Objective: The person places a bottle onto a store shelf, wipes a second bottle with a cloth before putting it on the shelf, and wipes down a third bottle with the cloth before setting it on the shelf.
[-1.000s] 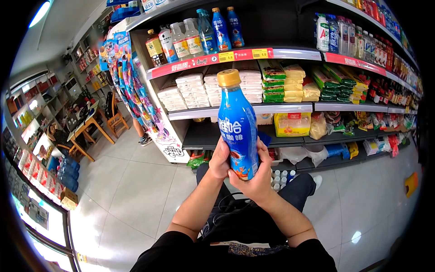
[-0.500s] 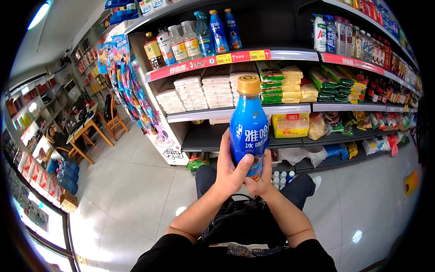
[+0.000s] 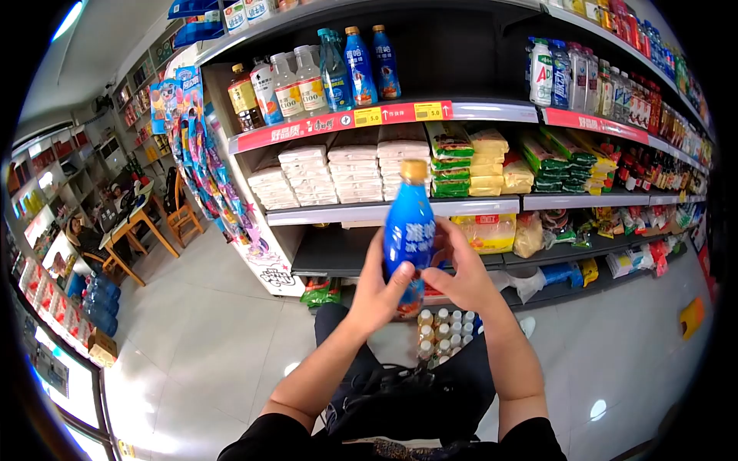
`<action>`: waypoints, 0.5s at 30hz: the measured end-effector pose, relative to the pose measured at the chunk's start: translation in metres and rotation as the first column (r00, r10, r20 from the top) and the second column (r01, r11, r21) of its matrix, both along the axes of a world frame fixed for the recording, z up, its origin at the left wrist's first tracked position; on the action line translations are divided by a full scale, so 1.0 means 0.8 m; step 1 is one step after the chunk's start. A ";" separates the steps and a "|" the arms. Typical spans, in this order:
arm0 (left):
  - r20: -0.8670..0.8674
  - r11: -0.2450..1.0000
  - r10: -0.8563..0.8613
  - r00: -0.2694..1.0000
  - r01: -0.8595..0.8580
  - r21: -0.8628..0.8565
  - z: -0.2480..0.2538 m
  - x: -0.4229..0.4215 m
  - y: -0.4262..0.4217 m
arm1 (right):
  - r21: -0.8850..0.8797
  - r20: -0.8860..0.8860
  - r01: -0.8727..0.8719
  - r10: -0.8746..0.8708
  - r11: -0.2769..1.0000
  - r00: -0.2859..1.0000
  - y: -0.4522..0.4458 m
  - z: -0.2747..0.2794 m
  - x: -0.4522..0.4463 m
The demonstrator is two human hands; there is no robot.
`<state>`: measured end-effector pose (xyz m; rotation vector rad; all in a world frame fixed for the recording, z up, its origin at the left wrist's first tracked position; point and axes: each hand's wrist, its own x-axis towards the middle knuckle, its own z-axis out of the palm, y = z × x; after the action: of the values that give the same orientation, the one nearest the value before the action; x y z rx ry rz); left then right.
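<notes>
A blue plastic drink bottle (image 3: 410, 219) with a gold cap and white lettering stands upright in front of me, slightly blurred. My left hand (image 3: 375, 296) is wrapped round its lower left side, thumb across the front. On the other side, my right hand (image 3: 470, 276) has its fingers and thumb spread beside the bottle; whether a fingertip still touches it I cannot tell. Below the hands, between my legs, several white-capped bottles (image 3: 446, 334) are grouped near the floor. Similar blue bottles (image 3: 359, 67) line the upper shelf, beside other drinks.
The shelf unit (image 3: 400, 207) spans the view ahead, with stacked white packs (image 3: 304, 173) and green packs (image 3: 451, 161) on its middle level. Hanging snack packets (image 3: 201, 154) cover its left end. Farther left are a wooden table (image 3: 131, 223) and large water bottles (image 3: 101, 303).
The bottle has come down slightly in view. My right hand has loosened and spread away from it to the right, while my left hand keeps its hold. More white-capped bottles show below.
</notes>
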<state>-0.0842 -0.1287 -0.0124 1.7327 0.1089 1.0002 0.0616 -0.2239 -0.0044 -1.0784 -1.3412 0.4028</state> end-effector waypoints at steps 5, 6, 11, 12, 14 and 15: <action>-0.086 1.000 0.000 0.996 -0.001 -0.018 -0.034 0.039 0.019 | -0.163 0.008 0.056 -0.056 0.985 0.998 0.021 0.000 0.035; -0.085 1.000 -0.010 0.996 0.009 -0.012 -0.037 0.047 0.025 | -0.193 0.004 0.066 -0.066 0.979 0.998 0.023 0.001 0.041; -0.159 0.999 -0.029 0.987 0.032 0.013 -0.038 0.081 0.061 | -0.207 -0.058 0.046 -0.060 0.977 0.997 0.060 0.001 0.088; -0.156 0.999 -0.024 0.987 0.029 0.027 -0.030 0.087 0.068 | -0.207 -0.057 0.053 -0.066 0.977 0.996 0.066 0.014 0.090; -0.140 0.990 0.051 0.989 -0.031 0.141 -0.019 0.101 0.091 | -0.205 -0.054 0.068 -0.081 0.976 0.995 0.081 0.044 0.092; -0.120 0.993 0.046 0.992 -0.033 0.114 -0.005 0.108 0.102 | -0.157 -0.017 0.099 -0.103 0.983 0.995 0.093 0.058 0.095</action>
<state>0.0024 -0.0471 -0.0164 1.9010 0.1696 0.9432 0.1377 -0.1492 0.0422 -1.2616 -1.2429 0.4501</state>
